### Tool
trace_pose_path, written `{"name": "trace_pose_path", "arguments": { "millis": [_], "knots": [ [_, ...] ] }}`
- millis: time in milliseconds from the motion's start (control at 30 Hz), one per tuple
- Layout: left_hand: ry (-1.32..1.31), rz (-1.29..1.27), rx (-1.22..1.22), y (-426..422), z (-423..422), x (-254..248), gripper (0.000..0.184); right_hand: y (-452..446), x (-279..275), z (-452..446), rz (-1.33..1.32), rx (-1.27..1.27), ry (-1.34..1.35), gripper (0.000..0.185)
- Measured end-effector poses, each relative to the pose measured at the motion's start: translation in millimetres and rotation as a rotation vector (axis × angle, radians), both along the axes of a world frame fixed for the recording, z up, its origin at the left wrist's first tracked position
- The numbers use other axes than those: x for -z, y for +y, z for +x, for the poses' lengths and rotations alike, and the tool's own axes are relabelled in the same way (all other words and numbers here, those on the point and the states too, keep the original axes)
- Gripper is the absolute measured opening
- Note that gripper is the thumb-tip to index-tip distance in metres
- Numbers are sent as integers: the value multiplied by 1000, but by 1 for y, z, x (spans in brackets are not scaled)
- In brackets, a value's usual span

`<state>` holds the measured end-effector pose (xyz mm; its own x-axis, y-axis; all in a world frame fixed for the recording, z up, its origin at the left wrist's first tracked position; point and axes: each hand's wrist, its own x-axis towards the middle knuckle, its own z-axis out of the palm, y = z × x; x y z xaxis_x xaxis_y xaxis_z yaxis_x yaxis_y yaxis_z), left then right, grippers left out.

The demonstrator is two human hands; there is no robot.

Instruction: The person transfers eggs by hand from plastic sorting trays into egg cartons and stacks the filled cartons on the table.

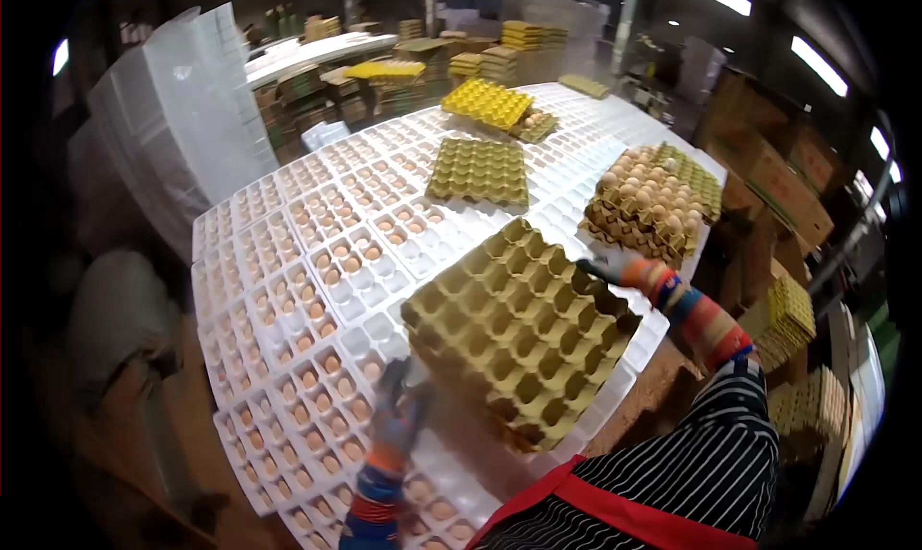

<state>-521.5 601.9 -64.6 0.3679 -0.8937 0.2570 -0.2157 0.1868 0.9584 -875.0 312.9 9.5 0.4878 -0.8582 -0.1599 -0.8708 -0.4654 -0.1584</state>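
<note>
Olive tray (523, 324), left hand (400, 411), right hand (617, 268) beside edges

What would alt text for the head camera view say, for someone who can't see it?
A person's right hand is at the edge of an empty-looking olive egg tray, with the blurred left hand near its opposite side. Around them, white trays hold rows of eggs, while a tray stack topped with eggs stands to the right.

Head-worn view, facing forward and down, near egg tray (523, 327)
</note>
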Motion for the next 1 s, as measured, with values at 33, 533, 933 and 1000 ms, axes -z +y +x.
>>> {"name": "trace_pose_path", "arguments": {
  "millis": [33, 533, 933, 1000],
  "knots": [
    [-276, 12, 45, -3, -21, 29, 56, 9, 6, -12, 348, 56, -139, 57],
    [312, -96, -446, 126, -68, -39, 48, 95, -75, 40, 898, -466, -981, 47],
    [580, 25, -459, 340, 53, -19, 63, 118, -32, 63, 254, -441, -749, 43],
    [363, 483, -649, 371, 101, 35, 64, 138, -41, 69, 158, -595, -582, 44]
  ]
}}
